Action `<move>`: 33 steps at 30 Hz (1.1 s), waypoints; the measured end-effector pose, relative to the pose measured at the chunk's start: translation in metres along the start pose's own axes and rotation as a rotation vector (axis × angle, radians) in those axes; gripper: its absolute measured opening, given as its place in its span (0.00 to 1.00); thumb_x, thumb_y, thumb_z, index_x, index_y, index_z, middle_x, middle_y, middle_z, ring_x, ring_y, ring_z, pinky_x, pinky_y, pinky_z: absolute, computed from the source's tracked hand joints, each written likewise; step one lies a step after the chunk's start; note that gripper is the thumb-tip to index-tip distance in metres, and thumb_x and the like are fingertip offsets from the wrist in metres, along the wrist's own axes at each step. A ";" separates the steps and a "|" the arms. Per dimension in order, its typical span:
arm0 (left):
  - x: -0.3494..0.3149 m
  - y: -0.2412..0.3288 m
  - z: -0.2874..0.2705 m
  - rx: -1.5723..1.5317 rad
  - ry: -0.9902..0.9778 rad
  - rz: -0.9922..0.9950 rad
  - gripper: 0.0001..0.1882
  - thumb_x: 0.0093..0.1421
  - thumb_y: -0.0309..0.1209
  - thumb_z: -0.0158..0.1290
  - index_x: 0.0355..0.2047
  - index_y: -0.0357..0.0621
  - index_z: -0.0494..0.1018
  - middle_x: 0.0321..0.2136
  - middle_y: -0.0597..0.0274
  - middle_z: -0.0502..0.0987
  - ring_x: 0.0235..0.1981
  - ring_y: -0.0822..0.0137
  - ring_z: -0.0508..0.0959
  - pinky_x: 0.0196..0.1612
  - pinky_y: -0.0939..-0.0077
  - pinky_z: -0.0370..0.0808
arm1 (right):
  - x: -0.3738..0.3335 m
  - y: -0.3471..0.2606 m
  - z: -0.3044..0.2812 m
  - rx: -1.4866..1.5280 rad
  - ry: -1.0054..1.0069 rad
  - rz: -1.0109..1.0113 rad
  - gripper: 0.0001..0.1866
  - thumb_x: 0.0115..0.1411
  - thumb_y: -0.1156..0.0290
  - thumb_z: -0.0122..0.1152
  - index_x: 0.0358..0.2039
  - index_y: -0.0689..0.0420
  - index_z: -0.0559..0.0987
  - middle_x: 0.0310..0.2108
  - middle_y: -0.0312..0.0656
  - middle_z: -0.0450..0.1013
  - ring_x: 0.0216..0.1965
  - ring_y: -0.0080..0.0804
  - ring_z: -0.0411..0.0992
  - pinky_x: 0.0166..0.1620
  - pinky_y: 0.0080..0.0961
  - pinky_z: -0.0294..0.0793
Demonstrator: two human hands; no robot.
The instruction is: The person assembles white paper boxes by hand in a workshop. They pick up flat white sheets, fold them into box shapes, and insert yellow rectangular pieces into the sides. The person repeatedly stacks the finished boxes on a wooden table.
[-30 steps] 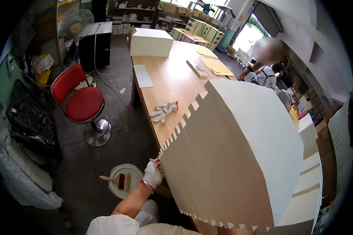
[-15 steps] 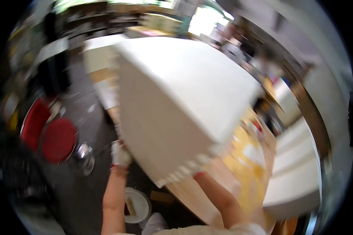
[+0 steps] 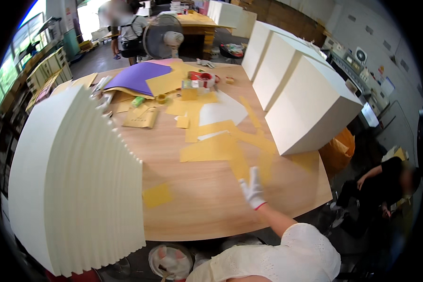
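Observation:
My right hand (image 3: 253, 189), in a white glove with a red cuff, is over the right part of the wooden table (image 3: 197, 188). Its fingers are spread and nothing is in them. Just beyond it lie yellow paper pieces (image 3: 207, 152). On the left stands a big off-white block of stacked layers (image 3: 94, 188), with a ridged near side and a wavy edge. My left hand does not show; whether the block hides it, I cannot tell. A loose yellow piece (image 3: 157, 195) lies beside the block.
Tall white blocks (image 3: 310, 103) line the table's right edge. Purple sheet (image 3: 138, 77), red tape roll (image 3: 205, 80) and brown envelope (image 3: 141, 117) lie farther back. A white bucket (image 3: 170, 261) stands below the near edge. A person sits at right (image 3: 376, 188); a fan (image 3: 162, 40) stands behind.
My view has swung to the right. The block, earlier in front of me between both hands, is now at the left. My right hand has come off it and opened; my left has left view.

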State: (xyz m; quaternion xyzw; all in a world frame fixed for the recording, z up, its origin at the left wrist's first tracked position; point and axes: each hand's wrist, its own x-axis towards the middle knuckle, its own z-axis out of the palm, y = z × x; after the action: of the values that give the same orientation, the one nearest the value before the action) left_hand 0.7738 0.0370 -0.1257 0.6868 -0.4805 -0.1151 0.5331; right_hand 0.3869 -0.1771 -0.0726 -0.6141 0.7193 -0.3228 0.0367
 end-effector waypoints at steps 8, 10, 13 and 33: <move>0.202 0.127 0.245 0.899 -0.622 -0.078 0.50 0.52 0.60 0.56 0.62 0.32 0.58 0.67 0.37 0.48 0.69 0.41 0.43 0.69 0.44 0.33 | 0.060 0.102 -0.001 -0.393 -0.274 0.137 0.42 0.61 0.44 0.50 0.65 0.65 0.57 0.68 0.61 0.47 0.69 0.62 0.41 0.68 0.58 0.36; 0.221 0.139 0.307 0.910 -0.686 0.016 0.49 0.53 0.60 0.55 0.63 0.34 0.58 0.67 0.36 0.49 0.69 0.42 0.45 0.69 0.46 0.35 | 0.114 0.082 0.027 -0.306 -0.197 0.079 0.40 0.62 0.47 0.51 0.63 0.65 0.58 0.66 0.63 0.51 0.67 0.64 0.44 0.67 0.55 0.40; 0.235 0.160 0.403 0.807 -0.579 0.127 0.47 0.55 0.58 0.55 0.64 0.36 0.57 0.67 0.38 0.50 0.69 0.43 0.46 0.69 0.47 0.39 | 0.195 0.067 0.060 -0.193 -0.105 0.062 0.37 0.62 0.51 0.52 0.62 0.65 0.61 0.65 0.61 0.53 0.67 0.61 0.48 0.67 0.56 0.43; 0.267 0.235 0.488 0.619 -0.884 0.607 0.45 0.49 0.50 0.62 0.62 0.39 0.59 0.64 0.37 0.53 0.66 0.37 0.50 0.67 0.40 0.43 | 0.139 0.070 -0.020 0.219 -0.651 -0.661 0.31 0.55 0.50 0.61 0.53 0.59 0.73 0.58 0.55 0.63 0.60 0.56 0.59 0.62 0.57 0.53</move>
State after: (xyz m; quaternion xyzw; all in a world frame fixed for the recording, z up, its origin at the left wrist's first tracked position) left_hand 0.4568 -0.4676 -0.0304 0.5297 -0.8409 -0.0873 0.0687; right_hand 0.2841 -0.2917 -0.0447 -0.8717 0.3983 -0.1818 0.2201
